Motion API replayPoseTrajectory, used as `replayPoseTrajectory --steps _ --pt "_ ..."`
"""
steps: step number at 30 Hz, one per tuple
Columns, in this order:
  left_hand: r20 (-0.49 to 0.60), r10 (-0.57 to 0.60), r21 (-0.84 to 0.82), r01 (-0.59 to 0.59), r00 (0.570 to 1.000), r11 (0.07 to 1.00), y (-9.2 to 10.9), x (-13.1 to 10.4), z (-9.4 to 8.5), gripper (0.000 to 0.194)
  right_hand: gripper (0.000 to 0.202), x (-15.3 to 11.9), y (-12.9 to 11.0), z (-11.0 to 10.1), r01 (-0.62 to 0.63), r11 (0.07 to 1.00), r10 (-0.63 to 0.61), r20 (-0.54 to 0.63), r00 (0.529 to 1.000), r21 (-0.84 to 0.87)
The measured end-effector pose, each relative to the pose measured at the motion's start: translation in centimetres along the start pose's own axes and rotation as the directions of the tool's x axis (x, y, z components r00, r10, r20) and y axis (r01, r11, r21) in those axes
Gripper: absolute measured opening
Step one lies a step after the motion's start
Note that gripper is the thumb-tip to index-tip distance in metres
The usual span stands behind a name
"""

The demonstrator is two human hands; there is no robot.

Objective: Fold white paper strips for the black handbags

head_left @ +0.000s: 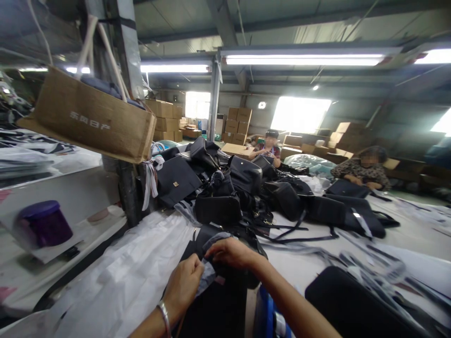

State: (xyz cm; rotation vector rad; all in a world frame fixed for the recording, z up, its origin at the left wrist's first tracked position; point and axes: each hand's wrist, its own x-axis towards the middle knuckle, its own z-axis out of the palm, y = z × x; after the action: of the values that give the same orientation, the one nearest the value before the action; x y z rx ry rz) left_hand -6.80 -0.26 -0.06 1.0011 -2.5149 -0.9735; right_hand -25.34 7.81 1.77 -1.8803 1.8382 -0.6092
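Note:
My left hand (185, 281), with a silvery bracelet at the wrist, is closed in a fist on a crumpled greyish wrap (207, 274) that looks like thin plastic or tissue. My right hand (230, 252) curls its fingers over the upper end of the same wrap. Beneath both hands lies a black bag (216, 310), its flat dark side towards me. The wrap lies against this bag; what it covers, and my fingertips, are partly hidden.
Black bags (218, 210) with straps are heaped ahead. White sheeting (123, 272) lies left, beside a post with a hanging tan bag (95, 112). Another black bag (352, 300) and translucent strips (373, 267) lie right. Two people sit across the table.

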Motion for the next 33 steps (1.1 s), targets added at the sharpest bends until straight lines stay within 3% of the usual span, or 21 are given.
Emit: replayPoseTrajectory --steps 7,15,21,29,33 --pt "-0.007 -0.011 0.055 0.011 1.000 0.998 -0.3 0.9 1.0 0.022 0.027 1.1 -0.8 1.4 -0.059 0.997 0.056 -0.067 0.996 -0.045" --pt "-0.011 -0.013 0.122 0.014 1.000 0.992 0.1 1.0 0.9 0.024 0.022 -4.1 -1.4 -0.8 -0.086 0.976 0.055 -0.153 0.987 -0.201" --pt "-0.022 0.013 0.211 -0.008 1.000 0.977 1.4 0.9 1.2 0.025 0.015 -4.9 -0.7 1.1 -0.099 0.957 0.049 -0.183 0.982 -0.274" --pt "0.000 0.051 0.324 -0.048 0.999 0.945 3.9 2.1 3.2 0.025 0.016 -4.9 0.0 1.7 -0.071 0.973 0.019 -0.230 0.973 -0.221" --pt "0.019 0.039 0.323 -0.043 0.999 0.945 4.0 2.6 3.4 0.027 0.039 -6.5 0.1 1.7 -0.074 0.991 0.034 -0.319 0.947 -0.114"
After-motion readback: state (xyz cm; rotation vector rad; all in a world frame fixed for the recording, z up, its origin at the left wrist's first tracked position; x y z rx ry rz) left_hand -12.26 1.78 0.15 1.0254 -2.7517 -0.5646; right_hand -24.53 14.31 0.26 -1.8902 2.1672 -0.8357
